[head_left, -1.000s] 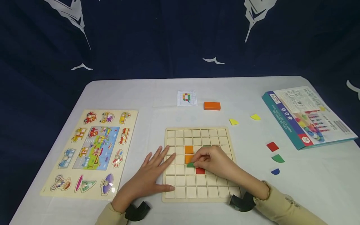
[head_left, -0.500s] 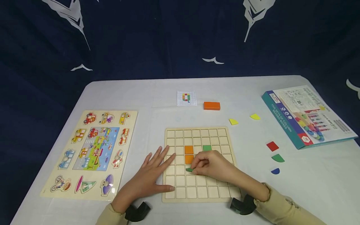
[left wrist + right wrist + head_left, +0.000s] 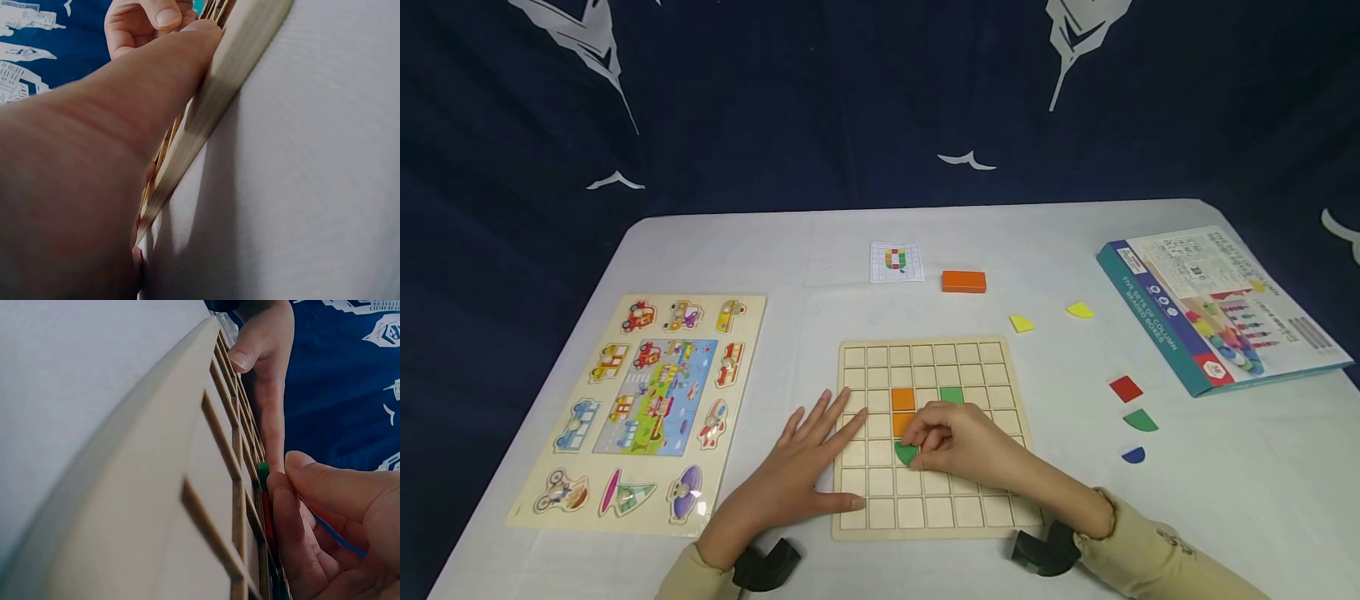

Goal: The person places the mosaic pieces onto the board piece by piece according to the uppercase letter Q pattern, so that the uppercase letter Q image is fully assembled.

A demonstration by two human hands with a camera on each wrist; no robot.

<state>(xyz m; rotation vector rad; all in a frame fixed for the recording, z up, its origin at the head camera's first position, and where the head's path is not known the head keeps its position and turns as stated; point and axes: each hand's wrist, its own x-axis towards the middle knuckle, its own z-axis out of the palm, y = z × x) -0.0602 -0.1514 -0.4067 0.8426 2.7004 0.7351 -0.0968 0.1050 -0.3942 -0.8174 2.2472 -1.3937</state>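
Note:
On the wooden grid board (image 3: 932, 520), two orange squares (image 3: 902, 400) sit one above the other, with a green square (image 3: 952, 395) farther right. Below the orange ones is a green quarter-circle tile (image 3: 906, 452), its curved edge toward the lower left. My right hand (image 3: 966, 446) pinches this tile at its right side with thumb and fingertips. A red tile (image 3: 269, 519) shows beside those fingers in the right wrist view; in the head view the hand hides it. My left hand (image 3: 808, 467) lies with spread, straight fingers along the board's left edge, fingertips and thumb on the rim.
Beyond the board lie a pattern card (image 3: 897, 262), an orange block (image 3: 964, 282) and two yellow tiles (image 3: 1022, 323). To the right are red (image 3: 1126, 388), green (image 3: 1141, 420) and blue (image 3: 1134, 455) tiles and a box (image 3: 1225, 308). A vehicle puzzle (image 3: 737, 433) occupies the left.
My right hand has moved slightly toward me with the green quarter-circle tile, which has turned and now sits lower, in the cell under the orange squares. My left hand has stayed still.

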